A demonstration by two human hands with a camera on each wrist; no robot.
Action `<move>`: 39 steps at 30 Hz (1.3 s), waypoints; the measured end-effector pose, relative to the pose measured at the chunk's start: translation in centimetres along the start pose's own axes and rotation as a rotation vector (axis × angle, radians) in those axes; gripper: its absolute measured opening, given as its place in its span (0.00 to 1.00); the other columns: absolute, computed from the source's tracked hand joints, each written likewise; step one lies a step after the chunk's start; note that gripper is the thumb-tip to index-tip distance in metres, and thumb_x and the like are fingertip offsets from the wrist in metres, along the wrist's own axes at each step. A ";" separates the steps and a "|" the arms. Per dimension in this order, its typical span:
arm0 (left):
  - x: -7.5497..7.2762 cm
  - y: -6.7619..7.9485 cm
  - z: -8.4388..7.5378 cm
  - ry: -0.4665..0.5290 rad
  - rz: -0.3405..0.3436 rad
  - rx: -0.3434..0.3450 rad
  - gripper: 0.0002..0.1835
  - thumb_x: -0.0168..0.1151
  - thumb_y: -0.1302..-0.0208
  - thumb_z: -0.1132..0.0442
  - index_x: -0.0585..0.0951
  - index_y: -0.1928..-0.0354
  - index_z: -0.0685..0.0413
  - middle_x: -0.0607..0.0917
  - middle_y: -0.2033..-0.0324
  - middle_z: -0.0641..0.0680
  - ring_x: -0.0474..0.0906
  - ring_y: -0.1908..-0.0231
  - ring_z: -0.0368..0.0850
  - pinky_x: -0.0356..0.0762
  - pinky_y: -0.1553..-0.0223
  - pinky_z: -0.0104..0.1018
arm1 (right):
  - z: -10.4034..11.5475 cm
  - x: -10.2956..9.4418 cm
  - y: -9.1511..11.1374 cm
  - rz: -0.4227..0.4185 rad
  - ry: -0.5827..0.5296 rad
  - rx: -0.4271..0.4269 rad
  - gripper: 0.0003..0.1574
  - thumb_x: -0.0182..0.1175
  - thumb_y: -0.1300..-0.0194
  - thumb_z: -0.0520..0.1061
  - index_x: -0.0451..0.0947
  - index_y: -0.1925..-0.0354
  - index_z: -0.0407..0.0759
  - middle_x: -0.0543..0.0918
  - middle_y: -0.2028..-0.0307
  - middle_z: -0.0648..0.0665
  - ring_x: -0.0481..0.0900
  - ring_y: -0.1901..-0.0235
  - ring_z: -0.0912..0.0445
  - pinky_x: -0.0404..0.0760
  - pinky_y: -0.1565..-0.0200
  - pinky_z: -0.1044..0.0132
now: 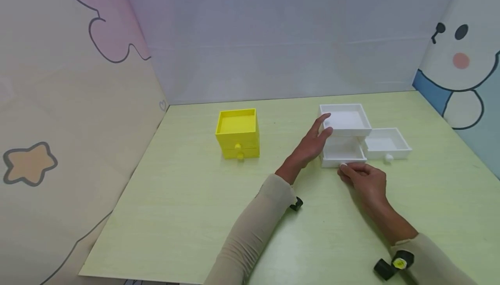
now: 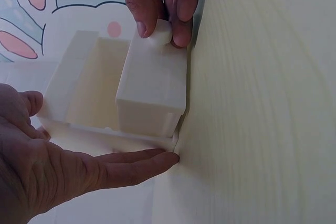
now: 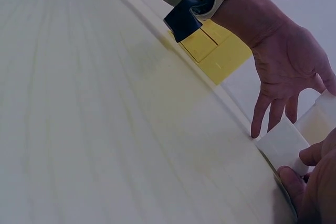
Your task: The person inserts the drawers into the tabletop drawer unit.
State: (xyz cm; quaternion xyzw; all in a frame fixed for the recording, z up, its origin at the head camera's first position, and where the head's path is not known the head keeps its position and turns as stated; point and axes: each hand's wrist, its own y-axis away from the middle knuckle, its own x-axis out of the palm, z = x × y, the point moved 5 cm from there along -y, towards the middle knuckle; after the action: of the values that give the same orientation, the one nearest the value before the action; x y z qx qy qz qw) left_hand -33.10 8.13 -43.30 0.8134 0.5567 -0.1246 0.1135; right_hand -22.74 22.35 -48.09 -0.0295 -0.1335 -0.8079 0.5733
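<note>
A small white drawer cabinet (image 1: pixel 347 118) with a shallow tray top stands at the right. Its lower drawer (image 1: pixel 343 151) is partly pulled out, and the slot above it is open. Thumb and fingers of my right hand (image 1: pixel 367 183) pinch that drawer's round white knob (image 2: pixel 161 32). My left hand (image 1: pixel 310 146) rests against the cabinet's left side. Its longer fingers lie straight along the wall, with the thumb near the upper front edge. Another white drawer (image 1: pixel 386 142) with a round knob sits on the table just right of the cabinet.
A yellow two-drawer cabinet (image 1: pixel 237 133) with both drawers in place stands left of my hands. The pale green table (image 1: pixel 187 215) meets a plain back wall (image 1: pixel 273 42). Printed panels rise on both sides.
</note>
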 end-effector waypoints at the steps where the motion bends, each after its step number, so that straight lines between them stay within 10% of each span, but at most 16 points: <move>1: 0.0 0.0 0.0 -0.002 -0.002 -0.002 0.27 0.44 0.24 0.40 0.57 0.26 0.18 0.60 0.26 0.41 0.63 0.30 0.50 0.63 0.34 0.57 | 0.0 0.0 0.0 -0.003 0.001 -0.001 0.03 0.69 0.40 0.32 0.84 0.66 0.32 0.88 0.76 0.47 0.88 0.72 0.59 0.83 0.63 0.68; 39: 0.0 -0.1 -0.2 -0.006 0.005 -0.009 0.25 0.44 0.25 0.38 0.59 0.29 0.13 0.64 0.29 0.38 0.66 0.33 0.48 0.67 0.38 0.55 | 0.7 0.9 -3.1 -0.095 0.121 -0.017 0.11 0.71 0.40 0.38 0.81 0.62 0.32 0.87 0.78 0.52 0.86 0.75 0.64 0.82 0.66 0.74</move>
State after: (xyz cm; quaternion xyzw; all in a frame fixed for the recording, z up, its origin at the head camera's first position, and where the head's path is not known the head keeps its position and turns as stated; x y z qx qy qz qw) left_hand -33.20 8.24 -43.16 0.8139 0.5549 -0.1241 0.1193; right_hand -26.00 22.68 -47.82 0.0206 -0.0929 -0.8355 0.5411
